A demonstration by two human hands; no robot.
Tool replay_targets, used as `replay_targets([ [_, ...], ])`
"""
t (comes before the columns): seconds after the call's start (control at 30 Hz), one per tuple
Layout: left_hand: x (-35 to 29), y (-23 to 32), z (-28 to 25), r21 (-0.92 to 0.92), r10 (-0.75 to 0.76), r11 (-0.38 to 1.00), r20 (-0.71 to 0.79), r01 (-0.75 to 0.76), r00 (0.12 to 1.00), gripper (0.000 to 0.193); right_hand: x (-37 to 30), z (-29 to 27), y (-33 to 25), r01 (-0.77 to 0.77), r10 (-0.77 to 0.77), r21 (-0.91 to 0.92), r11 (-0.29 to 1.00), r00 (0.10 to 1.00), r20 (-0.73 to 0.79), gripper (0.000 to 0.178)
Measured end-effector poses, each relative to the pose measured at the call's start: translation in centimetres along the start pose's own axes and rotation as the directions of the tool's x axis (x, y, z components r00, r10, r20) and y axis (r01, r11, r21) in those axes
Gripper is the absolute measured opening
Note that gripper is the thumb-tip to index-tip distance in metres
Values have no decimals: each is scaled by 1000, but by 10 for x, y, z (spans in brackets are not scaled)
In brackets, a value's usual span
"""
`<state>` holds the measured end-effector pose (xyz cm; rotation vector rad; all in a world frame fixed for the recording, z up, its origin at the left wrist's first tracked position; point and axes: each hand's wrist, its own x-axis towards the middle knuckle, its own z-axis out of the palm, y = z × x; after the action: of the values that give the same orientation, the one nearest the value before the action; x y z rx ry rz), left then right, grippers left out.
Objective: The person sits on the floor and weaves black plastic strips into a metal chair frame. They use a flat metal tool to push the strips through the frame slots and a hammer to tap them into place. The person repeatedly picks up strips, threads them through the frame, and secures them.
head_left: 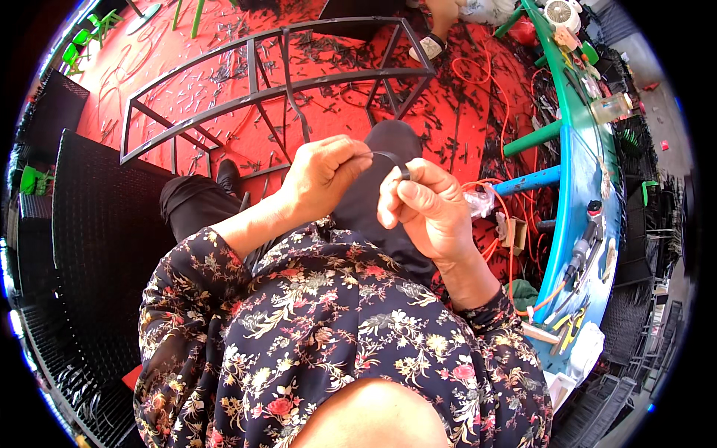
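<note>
A short, narrow, flat black strip (390, 156) is bent in an arc between my two hands above my lap. My left hand (323, 178) is closed, pinching one end between thumb and fingertips. The other end sits in my right hand (432, 203), gripped by thumb and index finger, with the remaining fingers curled. Just beyond my hands stands a curved black metal frame (261, 96) with two long rails and several uprights. A black strip (293, 101) hangs across its rails.
A blue and green bench (569, 187) curves along the right, bearing a power tool (579, 252), yellow-handled pliers (569, 328), a jar (611, 108) and a fan (562, 15). Dark woven panels (97, 216) stand left. Orange cords and black scraps litter the red floor (328, 112). Another person's foot (428, 48) is beyond the frame.
</note>
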<state>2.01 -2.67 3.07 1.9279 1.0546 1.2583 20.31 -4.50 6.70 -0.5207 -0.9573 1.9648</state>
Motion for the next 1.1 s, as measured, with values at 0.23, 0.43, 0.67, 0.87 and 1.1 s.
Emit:
replay_targets([
  [0.23,3,21,-15,-44,193,981,343,-189,919,60,-14,-10,-14,235,-215,-945,227,959,187,8],
  [0.43,11,40,-6,-52,172,985,371,-165,913,35,-26,-19,-13,349,-173,-933,88,928,331,12],
  [0.67,22,25,13,-26,-161,977,564,213,810,12,-88,-69,-40,58,-436,-976,209,899,-40,11],
  [0.87,23,-17,-3,36,-312,942,454,333,834,16,-262,-209,-139,-728,-829,-676,115,304,-469,24],
  [1.1,-14,-96,-110,592,-302,805,362,32,882,26,-453,-308,-166,-955,-753,-269,123,86,-652,62],
])
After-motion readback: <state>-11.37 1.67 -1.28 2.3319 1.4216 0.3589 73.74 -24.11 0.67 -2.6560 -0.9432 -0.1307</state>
